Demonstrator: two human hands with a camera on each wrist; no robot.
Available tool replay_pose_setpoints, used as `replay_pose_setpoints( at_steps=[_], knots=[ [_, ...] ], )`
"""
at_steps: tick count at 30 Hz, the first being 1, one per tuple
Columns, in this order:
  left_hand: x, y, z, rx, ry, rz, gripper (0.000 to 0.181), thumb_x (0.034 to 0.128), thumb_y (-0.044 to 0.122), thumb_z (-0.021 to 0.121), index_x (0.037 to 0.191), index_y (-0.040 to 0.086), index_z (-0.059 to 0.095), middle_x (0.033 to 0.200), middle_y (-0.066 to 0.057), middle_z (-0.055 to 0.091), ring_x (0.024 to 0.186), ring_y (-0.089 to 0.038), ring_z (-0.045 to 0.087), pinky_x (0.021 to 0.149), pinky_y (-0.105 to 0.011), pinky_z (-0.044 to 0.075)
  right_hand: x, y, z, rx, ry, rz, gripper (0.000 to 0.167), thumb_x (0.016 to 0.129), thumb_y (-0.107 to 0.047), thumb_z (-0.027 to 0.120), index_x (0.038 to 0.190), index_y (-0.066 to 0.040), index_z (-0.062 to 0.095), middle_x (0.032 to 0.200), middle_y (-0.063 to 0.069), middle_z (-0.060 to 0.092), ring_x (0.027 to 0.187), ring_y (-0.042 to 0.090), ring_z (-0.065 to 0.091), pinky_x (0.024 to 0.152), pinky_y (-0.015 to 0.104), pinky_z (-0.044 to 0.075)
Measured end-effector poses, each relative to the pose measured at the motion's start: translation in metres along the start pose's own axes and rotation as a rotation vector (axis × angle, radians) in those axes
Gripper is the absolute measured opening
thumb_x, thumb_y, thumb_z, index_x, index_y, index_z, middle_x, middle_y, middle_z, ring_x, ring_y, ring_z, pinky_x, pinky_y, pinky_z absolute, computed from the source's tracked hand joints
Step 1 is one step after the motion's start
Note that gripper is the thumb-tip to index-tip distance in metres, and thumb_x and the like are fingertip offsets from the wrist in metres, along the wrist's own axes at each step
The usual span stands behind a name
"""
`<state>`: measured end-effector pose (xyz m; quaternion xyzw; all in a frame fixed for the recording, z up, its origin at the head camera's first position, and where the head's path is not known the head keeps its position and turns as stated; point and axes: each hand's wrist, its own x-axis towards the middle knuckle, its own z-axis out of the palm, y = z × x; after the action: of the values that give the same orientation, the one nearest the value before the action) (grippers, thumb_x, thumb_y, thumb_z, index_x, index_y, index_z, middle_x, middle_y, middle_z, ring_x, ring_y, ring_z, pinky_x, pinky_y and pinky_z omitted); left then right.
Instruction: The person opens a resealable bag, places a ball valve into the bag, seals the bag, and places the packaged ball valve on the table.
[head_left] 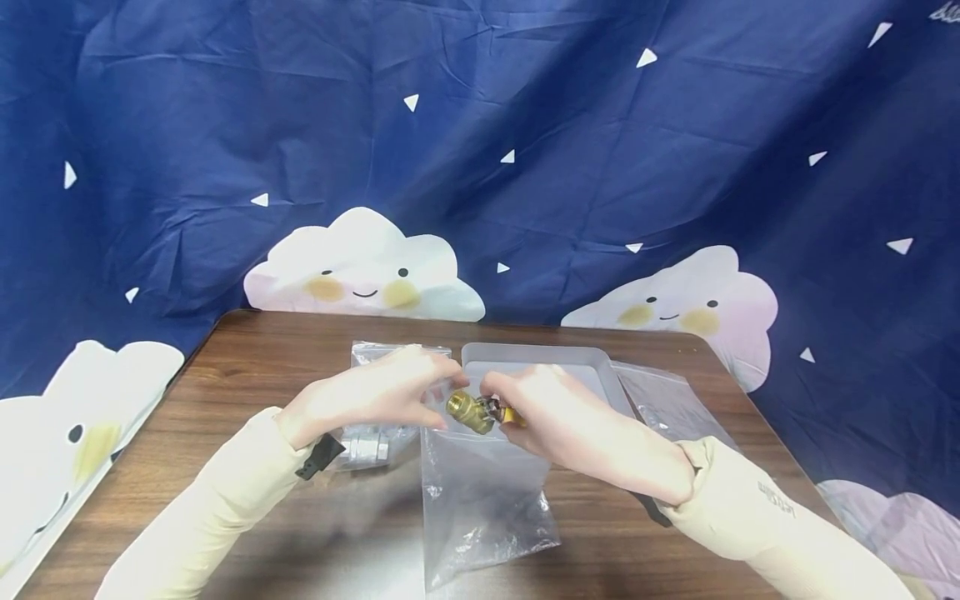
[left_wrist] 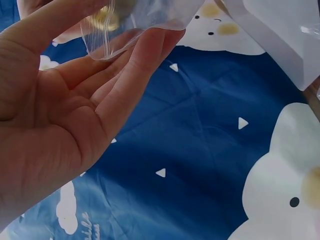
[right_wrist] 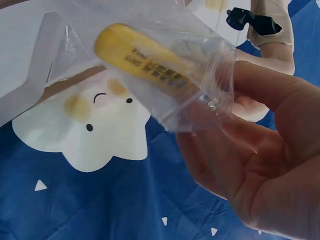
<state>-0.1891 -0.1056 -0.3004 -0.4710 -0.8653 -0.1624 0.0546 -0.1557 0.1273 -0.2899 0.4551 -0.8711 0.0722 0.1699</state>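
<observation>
A brass ball valve (head_left: 470, 412) with a yellow handle (right_wrist: 145, 60) is in a clear zip bag (right_wrist: 205, 95) above the table. My right hand (head_left: 562, 417) grips the valve through the plastic, at its handle end. Close by on the left is my left hand (head_left: 382, 392), thumb and fingers apart around the valve's open threaded end. In the left wrist view, its long straight fingers (left_wrist: 122, 85) touch the bag at the zip edge. The thumb's tip is cut off there, so its contact cannot be told.
A grey tray (head_left: 536, 352) stands behind the hands. Left of it lies a bagged silver metal fitting (head_left: 365, 448), partly beneath my left arm. One clear bag (head_left: 487, 517) lies at the front of the wooden table (head_left: 300, 533), another (head_left: 675, 400) right of the tray.
</observation>
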Motion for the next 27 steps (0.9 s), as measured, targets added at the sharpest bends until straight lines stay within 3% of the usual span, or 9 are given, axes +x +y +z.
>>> replay_pose_setpoints(
  at_steps=[7,16,27],
  knots=[
    [0.004,0.007,-0.002,0.026,0.013,-0.015,0.04,0.0716,0.012,0.08,0.109,0.005,0.069,0.094,-0.003,0.07,0.076,-0.009,0.059,0.07,-0.021,0.052,0.007,-0.01,0.0,-0.094,-0.129,0.043,0.025,0.069,0.003,0.074,0.083,-0.013,0.061,0.063,-0.006,0.062,0.055,0.012,0.054,0.048,0.027,0.044],
    [0.004,0.006,-0.003,0.03,0.003,-0.03,0.041,0.0716,0.009,0.081,0.11,0.004,0.068,0.1,-0.004,0.072,0.079,-0.01,0.064,0.071,-0.02,0.054,0.013,-0.014,0.004,-0.14,-0.156,0.097,0.022,0.072,0.006,0.068,0.082,-0.012,0.062,0.059,-0.005,0.057,0.055,0.016,0.054,0.046,0.032,0.045],
    [0.002,0.01,-0.005,0.056,-0.009,-0.023,0.044,0.0696,0.011,0.084,0.11,0.004,0.068,0.093,-0.003,0.069,0.076,-0.009,0.059,0.069,-0.02,0.05,0.017,-0.016,0.011,-0.15,-0.195,0.122,0.018,0.076,0.006,0.066,0.079,-0.011,0.061,0.059,-0.001,0.057,0.055,0.019,0.057,0.046,0.035,0.048]
  ],
)
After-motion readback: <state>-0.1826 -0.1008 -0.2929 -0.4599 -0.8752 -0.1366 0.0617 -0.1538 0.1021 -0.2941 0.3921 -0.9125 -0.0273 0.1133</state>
